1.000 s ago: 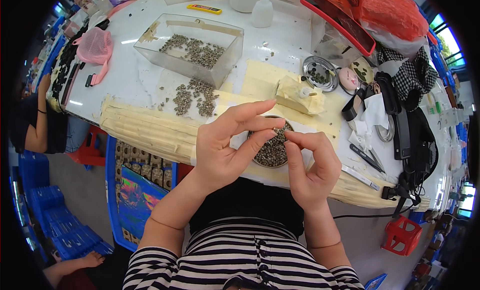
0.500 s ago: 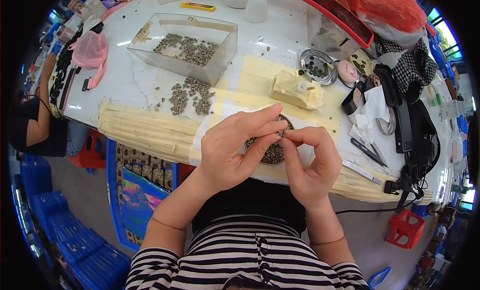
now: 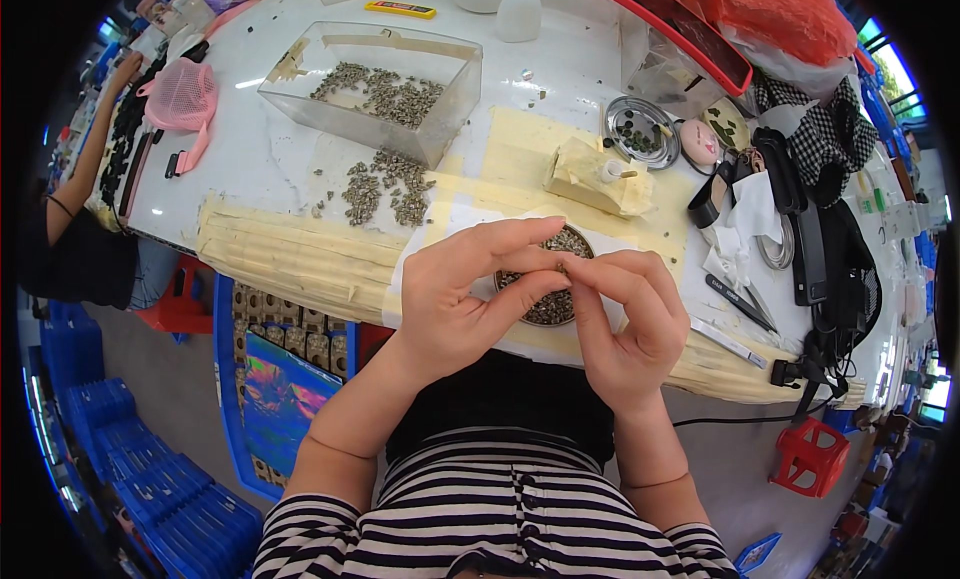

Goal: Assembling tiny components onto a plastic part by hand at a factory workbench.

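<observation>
Over a round dish [image 3: 573, 241] filled with small grey metal-looking pieces, my two hands meet at the fingertips. My left hand [image 3: 450, 294] is closed in a pinch, its index finger stretched above the dish. Thumb and fingers of my right hand [image 3: 632, 319] press together against the left fingertips. Between them is a tiny piece [image 3: 564, 267], mostly hidden by the fingers, probably like those in the dish. Beyond my left hand, loose grey pieces [image 3: 362, 194] lie in small heaps beside a clear plastic box [image 3: 290, 97] holding more of them.
A tape-wrapped block [image 3: 590, 187] stands past my right hand. Farther right are a round metal tin [image 3: 665, 159], tweezers [image 3: 742, 304], black straps and a red-cased phone [image 3: 690, 34]. A white squeeze bottle [image 3: 519, 14] stands at the back. Another person's arm [image 3: 85, 169] is at far left.
My hands stay pinched together above the dish, with small finger shifts. The other person's arm at far left has reached farther forward. The whole view has shifted slightly.
</observation>
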### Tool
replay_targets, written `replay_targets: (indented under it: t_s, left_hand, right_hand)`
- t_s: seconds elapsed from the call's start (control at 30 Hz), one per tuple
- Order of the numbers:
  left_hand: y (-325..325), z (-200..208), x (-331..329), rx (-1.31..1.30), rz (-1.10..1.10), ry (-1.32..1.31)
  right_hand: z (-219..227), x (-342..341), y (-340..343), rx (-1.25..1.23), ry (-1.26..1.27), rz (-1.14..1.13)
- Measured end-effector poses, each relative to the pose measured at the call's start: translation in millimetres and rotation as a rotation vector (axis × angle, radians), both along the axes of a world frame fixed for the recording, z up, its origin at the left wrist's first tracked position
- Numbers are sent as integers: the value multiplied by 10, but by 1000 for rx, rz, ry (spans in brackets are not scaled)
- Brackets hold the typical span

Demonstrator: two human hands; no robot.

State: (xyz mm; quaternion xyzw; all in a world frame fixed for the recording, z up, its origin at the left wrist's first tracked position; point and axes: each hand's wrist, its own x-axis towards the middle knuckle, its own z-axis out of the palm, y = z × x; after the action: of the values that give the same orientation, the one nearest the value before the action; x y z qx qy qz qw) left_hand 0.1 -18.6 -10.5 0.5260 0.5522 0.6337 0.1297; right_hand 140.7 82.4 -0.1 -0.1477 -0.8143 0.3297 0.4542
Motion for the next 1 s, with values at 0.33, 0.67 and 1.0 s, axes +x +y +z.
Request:
replay_targets:
  t_s: [0.33, 0.67, 1.0]
  left_hand:
    - [-21, 10, -31, -25, -127, -172]
    - [-29, -8, -38, -25, -170, -366]
    - [-37, 0, -26, -86, -267, -469]
  right_hand:
    - [-8, 11, -6, -1, 3, 45]
    - [5, 4, -17, 50, 26, 46]
    - [-13, 15, -17, 63, 28, -4]
